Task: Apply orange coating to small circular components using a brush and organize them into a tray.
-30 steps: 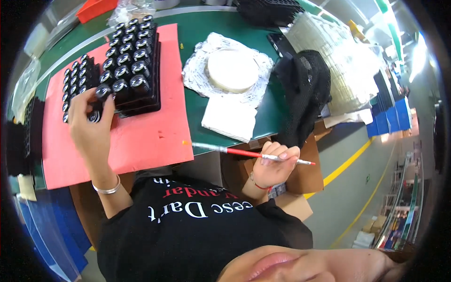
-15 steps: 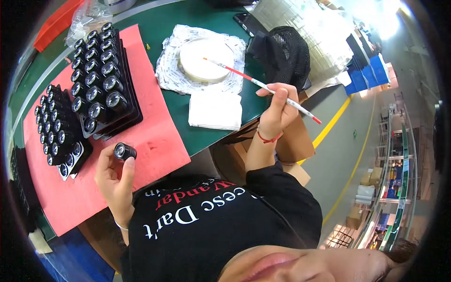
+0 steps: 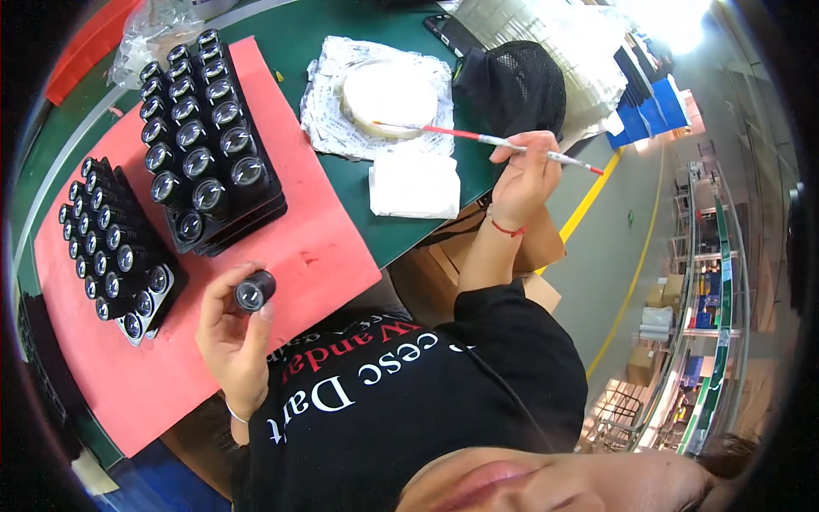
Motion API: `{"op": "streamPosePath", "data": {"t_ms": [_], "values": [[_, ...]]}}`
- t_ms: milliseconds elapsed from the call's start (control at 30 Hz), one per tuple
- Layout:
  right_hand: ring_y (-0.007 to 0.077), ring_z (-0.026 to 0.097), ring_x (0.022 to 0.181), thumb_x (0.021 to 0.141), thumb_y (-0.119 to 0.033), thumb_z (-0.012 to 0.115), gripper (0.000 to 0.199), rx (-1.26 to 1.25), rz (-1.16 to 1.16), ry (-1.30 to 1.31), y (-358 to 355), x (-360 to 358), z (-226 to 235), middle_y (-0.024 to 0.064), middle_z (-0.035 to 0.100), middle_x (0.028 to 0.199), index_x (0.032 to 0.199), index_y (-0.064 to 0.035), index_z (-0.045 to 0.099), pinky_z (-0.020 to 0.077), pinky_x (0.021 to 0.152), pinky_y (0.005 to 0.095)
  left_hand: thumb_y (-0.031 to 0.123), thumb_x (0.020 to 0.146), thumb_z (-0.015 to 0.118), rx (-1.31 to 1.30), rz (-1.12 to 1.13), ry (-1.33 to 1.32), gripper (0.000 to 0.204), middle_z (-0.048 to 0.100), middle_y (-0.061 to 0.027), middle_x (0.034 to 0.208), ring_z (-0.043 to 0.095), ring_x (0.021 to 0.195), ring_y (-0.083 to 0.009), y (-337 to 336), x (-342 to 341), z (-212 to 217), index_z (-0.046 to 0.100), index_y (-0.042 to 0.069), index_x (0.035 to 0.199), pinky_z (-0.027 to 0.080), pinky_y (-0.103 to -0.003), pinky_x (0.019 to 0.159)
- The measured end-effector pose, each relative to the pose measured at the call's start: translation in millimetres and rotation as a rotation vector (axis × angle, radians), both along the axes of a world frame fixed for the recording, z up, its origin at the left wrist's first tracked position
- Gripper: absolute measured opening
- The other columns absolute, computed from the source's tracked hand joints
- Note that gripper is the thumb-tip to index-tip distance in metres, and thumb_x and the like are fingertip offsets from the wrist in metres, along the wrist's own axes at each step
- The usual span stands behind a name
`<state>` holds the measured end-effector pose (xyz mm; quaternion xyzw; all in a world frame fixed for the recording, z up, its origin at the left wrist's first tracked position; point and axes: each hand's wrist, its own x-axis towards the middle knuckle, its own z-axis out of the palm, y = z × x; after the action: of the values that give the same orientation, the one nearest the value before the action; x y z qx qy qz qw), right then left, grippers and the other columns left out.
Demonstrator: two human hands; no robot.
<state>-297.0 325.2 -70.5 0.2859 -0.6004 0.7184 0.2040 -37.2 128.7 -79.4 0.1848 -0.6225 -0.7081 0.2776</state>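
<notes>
Over the front part of a pink foam mat, my left hand grips a black cylindrical lens between thumb and fingers, its glass face showing. My right hand is closed round a thin paintbrush with a red and white handle. The brush slants leftward, its fine tip over the near left rim of a round white dish. Whether the tip touches the dish I cannot tell. Under the dish lies crumpled printed wrapping, and nearer me a folded white cloth or tissue stack.
Two black trays with upright lenses stand on the mat: a taller stack and a lower tray to its left. A black mesh cap and a phone lie at the green table's right side. Cardboard boxes sit below the edge.
The whole view has shifted slightly. My right hand's brush has tilted flatter, and its tip has moved from over the dish toward the near rim. My left hand still holds the lens.
</notes>
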Motion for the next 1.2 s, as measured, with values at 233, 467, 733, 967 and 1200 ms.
{"op": "streamPosePath", "data": {"t_ms": [233,467,733,967,1200], "values": [[0.0137,0.049,0.050,0.091,-0.024,0.040,0.030,0.276,-0.182,0.195,5,14,7,0.0093,0.051,0.062,0.075,0.0002,0.051,0.0390,0.049,0.0236,0.000,0.074,0.059,0.011,-0.019,0.086,0.033,0.053,-0.0132,0.105,0.050,0.098,-0.0169,-4,5,2,0.049,-0.002,0.105,0.038,-0.028,0.086],[0.0139,0.047,0.060,0.090,-0.030,0.040,0.028,-0.283,0.299,0.125,16,28,4,0.0035,0.057,0.074,0.081,-0.0077,0.052,0.0373,0.055,0.0265,0.014,0.074,0.064,0.293,0.093,0.288,0.037,0.054,-0.0113,0.097,0.050,0.078,-0.0115,-7,12,-12,0.047,-0.001,0.104,0.040,-0.022,0.070],[0.0096,0.040,0.053,0.091,-0.034,0.037,0.032,-0.356,0.642,-0.063,-15,75,11,0.0009,0.058,0.064,0.082,-0.0075,0.053,0.0300,0.052,0.0239,0.004,0.073,0.064,0.401,-0.023,0.258,0.028,0.049,0.0004,0.087,0.046,0.080,-0.0066,-17,13,-10,0.046,0.004,0.094,0.037,-0.020,0.073],[0.0131,0.035,0.045,0.092,-0.036,0.032,0.032,-0.333,0.780,-0.029,-49,100,8,0.0052,0.046,0.053,0.079,-0.0072,0.040,0.0272,0.045,0.0253,0.004,0.074,0.064,0.491,-0.062,0.305,0.025,0.052,0.0003,0.087,0.048,0.081,-0.0058,-22,13,-7,0.047,0.005,0.091,0.039,-0.020,0.074],[0.0111,0.039,0.050,0.092,-0.032,0.035,0.029,-0.217,0.759,-0.027,-55,105,8,0.0054,0.052,0.058,0.078,-0.0078,0.044,0.0293,0.049,0.0247,0.005,0.073,0.065,0.452,-0.090,0.305,0.025,0.052,0.0001,0.088,0.048,0.081,-0.0057,-21,15,-7,0.047,0.005,0.091,0.039,-0.020,0.075]]}}
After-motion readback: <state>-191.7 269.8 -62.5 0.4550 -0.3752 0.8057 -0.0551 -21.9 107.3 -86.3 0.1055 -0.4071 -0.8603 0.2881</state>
